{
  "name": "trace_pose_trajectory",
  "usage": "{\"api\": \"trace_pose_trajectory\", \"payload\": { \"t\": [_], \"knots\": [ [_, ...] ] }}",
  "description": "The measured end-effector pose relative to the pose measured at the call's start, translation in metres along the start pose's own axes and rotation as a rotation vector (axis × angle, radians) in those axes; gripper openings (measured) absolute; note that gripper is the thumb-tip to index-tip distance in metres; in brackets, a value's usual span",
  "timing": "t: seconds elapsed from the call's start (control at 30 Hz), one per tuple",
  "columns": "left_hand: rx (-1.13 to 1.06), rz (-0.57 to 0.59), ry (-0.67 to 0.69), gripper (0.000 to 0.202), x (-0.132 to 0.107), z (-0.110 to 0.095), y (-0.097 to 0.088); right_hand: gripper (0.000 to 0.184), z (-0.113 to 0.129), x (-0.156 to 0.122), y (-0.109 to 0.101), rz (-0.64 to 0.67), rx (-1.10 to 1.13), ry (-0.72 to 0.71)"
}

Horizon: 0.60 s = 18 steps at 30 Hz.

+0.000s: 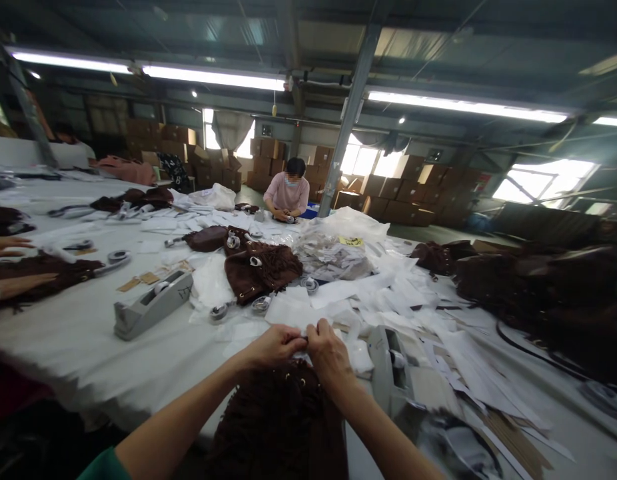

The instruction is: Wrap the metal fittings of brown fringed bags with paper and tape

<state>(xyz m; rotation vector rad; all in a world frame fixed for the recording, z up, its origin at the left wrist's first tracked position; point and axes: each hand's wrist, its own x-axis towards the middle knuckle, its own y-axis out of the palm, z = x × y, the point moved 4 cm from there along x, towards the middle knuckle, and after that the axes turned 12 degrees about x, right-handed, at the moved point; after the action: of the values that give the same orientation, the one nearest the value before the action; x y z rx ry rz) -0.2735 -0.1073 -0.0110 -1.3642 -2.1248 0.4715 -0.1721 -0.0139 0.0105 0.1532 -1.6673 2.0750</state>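
My left hand (277,343) and my right hand (324,347) meet at the near edge of the table, fingers pinched close together. Between the fingertips shows a small whitish piece, too small to name. Right below them hangs a dark brown fringed bag (278,420) with metal eyelets near its top, partly covered by my right forearm. Just right of my right hand stands a grey tape dispenser (388,363). Beyond my hands lies another brown fringed bag (261,270) with white-wrapped parts on it.
A second tape dispenser (153,303) stands at the left. White paper sheets (368,293) and a plastic bag of scraps (333,257) cover the middle. Dark bags (543,300) are piled at right. A co-worker (288,190) sits opposite; another person's hands (21,287) work at far left.
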Motion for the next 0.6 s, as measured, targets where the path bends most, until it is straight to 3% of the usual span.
{"api": "trace_pose_trajectory", "payload": {
  "t": [0.07,0.17,0.3,0.43,0.6],
  "knots": [
    [-0.027,0.094,0.007,0.032,-0.005,0.001,0.002,0.019,-0.011,0.004,0.007,0.032,0.072,0.093],
    [-0.107,0.182,-0.111,0.033,-0.018,0.021,0.006,0.024,-0.033,0.009,0.004,-0.001,0.213,0.178],
    [-0.193,0.182,-0.207,0.038,-0.032,0.049,0.014,0.019,-0.048,0.011,0.007,-0.063,0.429,0.277],
    [-0.214,0.031,-0.187,0.038,-0.034,0.060,0.021,0.027,-0.040,0.009,0.042,-0.140,0.746,0.465],
    [-0.252,-0.171,-0.277,0.043,-0.030,0.068,0.026,0.043,-0.019,0.011,0.098,-0.279,1.097,0.654]
  ]
}}
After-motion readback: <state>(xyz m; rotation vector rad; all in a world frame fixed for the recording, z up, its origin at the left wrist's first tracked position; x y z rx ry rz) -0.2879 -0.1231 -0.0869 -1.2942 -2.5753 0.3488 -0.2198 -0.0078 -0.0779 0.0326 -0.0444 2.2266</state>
